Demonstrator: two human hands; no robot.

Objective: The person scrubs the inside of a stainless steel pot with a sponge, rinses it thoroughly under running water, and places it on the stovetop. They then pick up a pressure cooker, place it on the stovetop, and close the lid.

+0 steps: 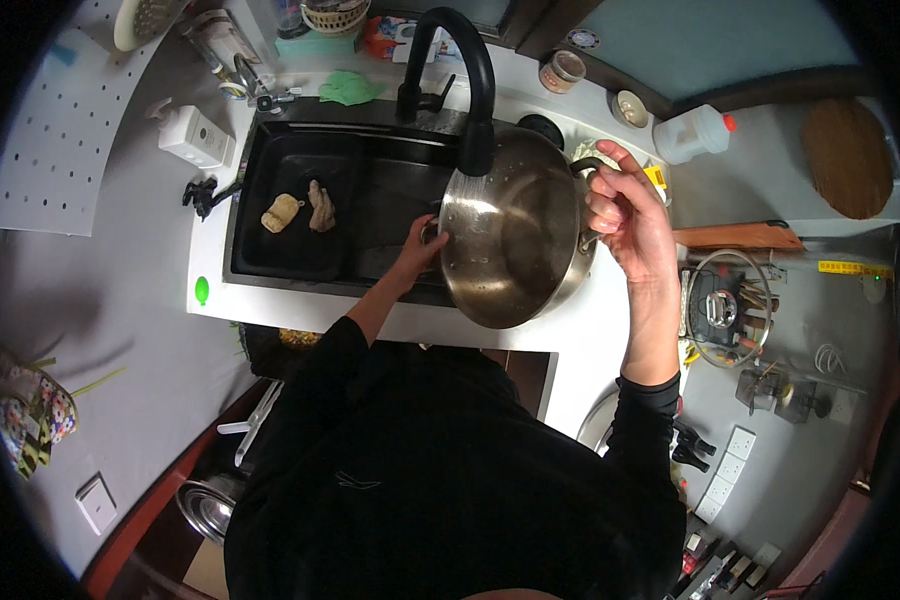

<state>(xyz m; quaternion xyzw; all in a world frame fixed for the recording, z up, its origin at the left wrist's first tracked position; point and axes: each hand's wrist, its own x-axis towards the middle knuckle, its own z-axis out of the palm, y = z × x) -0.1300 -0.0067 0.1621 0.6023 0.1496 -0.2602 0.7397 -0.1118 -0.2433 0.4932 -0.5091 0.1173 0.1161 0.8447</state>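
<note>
A stainless steel pot (525, 247) is tilted over the right part of the black sink (401, 176), its inside facing me. My left hand (418, 255) grips the small handle on its left side. Around the opposite handle, my right hand (630, 210) has its fingers curled, with the index finger raised. Water streams from the spout of the black faucet (478, 142) onto the pot's inner wall. In the sink's left part lie a pale yellow scrubber (281, 213) with a small loop and a knobby brown piece that looks like ginger root (321, 206).
A white pump bottle (195, 137) and a green cloth (349, 88) are near the sink's rim. Behind the pot stand a jar (562, 72), a small bowl (630, 109) and a plastic jug with a red cap (694, 133). A glass lid (726, 307) is at the right.
</note>
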